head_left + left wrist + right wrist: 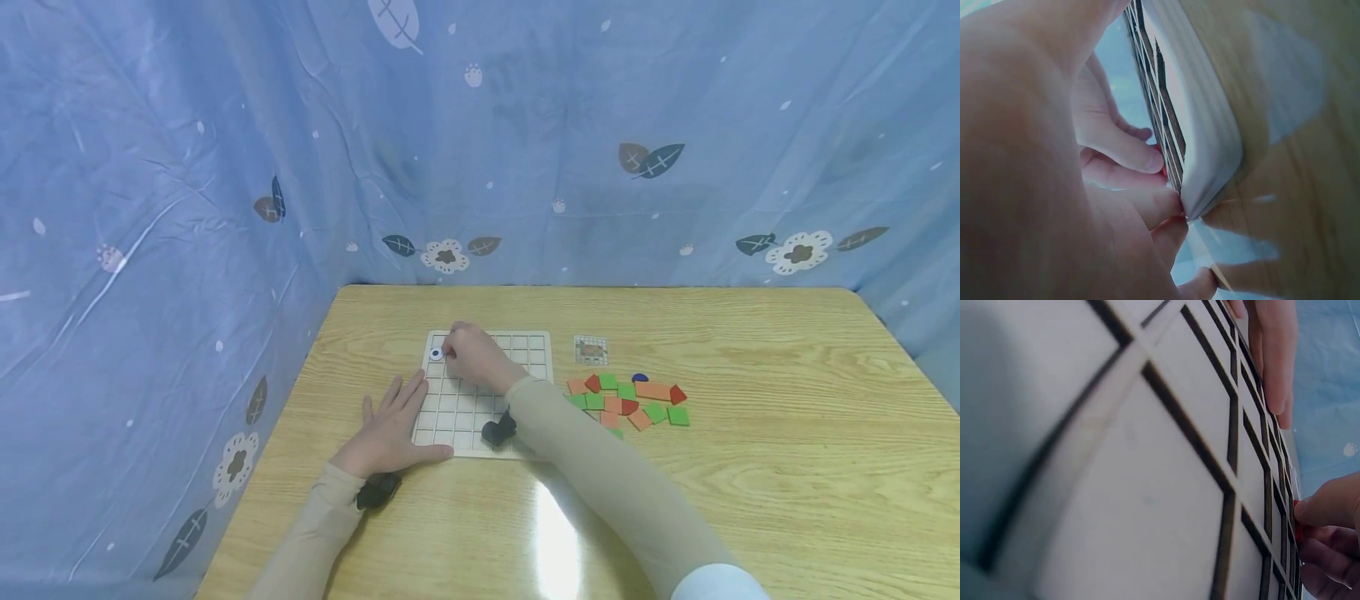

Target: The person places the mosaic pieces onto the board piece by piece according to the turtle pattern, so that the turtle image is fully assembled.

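Note:
A white grid board [446, 421] lies on the table, its cells marked off by dark grooves. My right hand [477, 354] is over the board's upper left part and pinches a small red piece [1299, 524] between thumb and fingers, close at the grid. The head view hides that piece behind the hand. Just left of these fingertips, a white round piece with a blue centre [437, 354] sits in the upper left corner area. With fingers spread and straight, my left hand [387, 435] rests along the board's left edge, its thumb at the lower left corner.
Right of the board lie several flat pieces: green squares [655, 412], an orange bar [653, 391], a red triangle [678, 394] and a blue piece [640, 377]. A small picture card [591, 351] lies behind them. A blue patterned curtain [525, 167] borders the wooden table [787, 417].

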Available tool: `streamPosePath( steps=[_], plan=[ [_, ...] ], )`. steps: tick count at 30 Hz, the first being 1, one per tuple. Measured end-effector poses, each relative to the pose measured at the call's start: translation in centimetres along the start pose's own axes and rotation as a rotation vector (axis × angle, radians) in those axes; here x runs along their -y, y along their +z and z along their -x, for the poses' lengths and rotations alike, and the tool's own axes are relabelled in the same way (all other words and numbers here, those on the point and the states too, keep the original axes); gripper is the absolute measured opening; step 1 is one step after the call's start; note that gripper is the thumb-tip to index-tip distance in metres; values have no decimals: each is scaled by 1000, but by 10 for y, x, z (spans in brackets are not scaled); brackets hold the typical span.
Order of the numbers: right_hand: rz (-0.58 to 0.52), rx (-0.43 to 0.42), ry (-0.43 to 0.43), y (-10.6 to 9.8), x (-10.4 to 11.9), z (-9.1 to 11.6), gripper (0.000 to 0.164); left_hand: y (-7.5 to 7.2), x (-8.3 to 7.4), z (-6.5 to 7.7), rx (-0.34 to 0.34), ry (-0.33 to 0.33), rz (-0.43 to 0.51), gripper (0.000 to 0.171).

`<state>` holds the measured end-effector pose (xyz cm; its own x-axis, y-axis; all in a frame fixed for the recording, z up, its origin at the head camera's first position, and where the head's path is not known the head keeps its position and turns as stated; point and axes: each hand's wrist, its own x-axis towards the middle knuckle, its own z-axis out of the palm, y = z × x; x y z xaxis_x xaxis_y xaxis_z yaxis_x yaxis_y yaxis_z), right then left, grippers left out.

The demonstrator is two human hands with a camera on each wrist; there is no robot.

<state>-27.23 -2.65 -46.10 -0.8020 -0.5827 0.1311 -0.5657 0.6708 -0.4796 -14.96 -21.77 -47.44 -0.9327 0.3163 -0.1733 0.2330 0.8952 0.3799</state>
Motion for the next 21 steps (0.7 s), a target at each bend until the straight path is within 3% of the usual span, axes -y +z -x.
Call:
streamPosePath(
  steps=[21],
  plan=[
    [-19, 7, -23, -2, -3, 11, 21, -1, -1, 1, 1, 2, -10, 121]
  ],
)
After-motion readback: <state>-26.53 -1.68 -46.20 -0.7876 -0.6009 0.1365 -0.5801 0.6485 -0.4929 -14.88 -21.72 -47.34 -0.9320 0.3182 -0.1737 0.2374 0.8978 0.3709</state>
